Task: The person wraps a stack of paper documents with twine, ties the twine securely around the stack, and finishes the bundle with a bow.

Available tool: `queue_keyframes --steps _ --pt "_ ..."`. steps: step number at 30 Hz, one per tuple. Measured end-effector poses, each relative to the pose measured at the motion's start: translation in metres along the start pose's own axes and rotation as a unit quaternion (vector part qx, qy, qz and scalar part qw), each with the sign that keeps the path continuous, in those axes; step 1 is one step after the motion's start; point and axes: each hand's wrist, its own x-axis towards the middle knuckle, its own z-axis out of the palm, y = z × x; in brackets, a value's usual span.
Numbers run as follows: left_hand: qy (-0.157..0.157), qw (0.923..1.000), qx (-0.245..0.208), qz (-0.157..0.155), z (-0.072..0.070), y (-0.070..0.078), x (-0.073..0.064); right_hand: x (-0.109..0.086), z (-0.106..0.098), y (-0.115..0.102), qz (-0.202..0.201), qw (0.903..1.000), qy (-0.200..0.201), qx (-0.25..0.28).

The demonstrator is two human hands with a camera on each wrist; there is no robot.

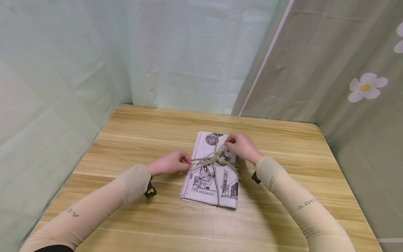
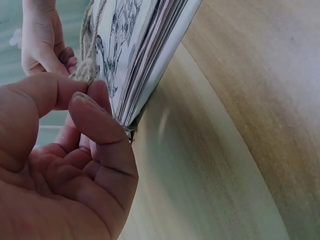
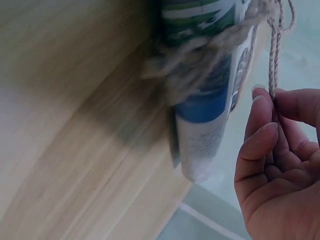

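Note:
A stack of folded printed paper (image 1: 204, 187), like newspapers, lies on the wooden table, bound crosswise with twine (image 1: 215, 159) that is knotted on top. At the stack's left edge my left hand (image 1: 171, 162) pinches a strand of the twine between thumb and forefinger. My right hand (image 1: 241, 145), over the upper right edge, pinches another length of twine, which runs taut from the knot in the right wrist view. There, the folded side of the stack (image 3: 202, 117) shows green, blue and white print, with loose twine ends (image 3: 185, 67) hanging across it.
The wood-grained table (image 1: 132, 217) extends around the stack. Pale curtains (image 1: 195, 52) hang behind and at both sides, with white flowers (image 1: 366, 87) on the right one. Small black devices (image 1: 150, 191) sit at both wrists.

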Motion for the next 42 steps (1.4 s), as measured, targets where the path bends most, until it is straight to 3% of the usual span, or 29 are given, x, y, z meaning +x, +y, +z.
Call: queue_keyframes --steps 17,23,31,35,38,42 --pt "-0.026 0.9987 0.041 0.012 -0.001 -0.004 -0.001 -0.015 -0.009 0.02 0.032 0.9984 0.033 -0.032" --pt "-0.033 0.9989 0.032 -0.004 -0.005 -0.007 -0.002 -0.014 -0.008 0.024 0.044 0.9971 0.048 -0.04" --pt "-0.032 0.9994 0.004 -0.015 -0.007 -0.011 -0.002 -0.015 -0.006 0.027 0.029 0.9972 0.059 -0.035" --pt "-0.028 0.9993 -0.023 -0.011 -0.011 -0.012 -0.002 -0.021 -0.008 0.017 -0.001 0.9945 0.088 -0.057" --pt "-0.029 0.9991 -0.029 -0.008 -0.014 -0.012 -0.001 -0.029 -0.008 -0.001 -0.056 0.9888 0.099 -0.096" --pt "-0.034 0.9991 -0.02 -0.014 -0.018 -0.011 -0.001 -0.044 0.002 -0.027 -0.128 0.979 0.05 -0.151"
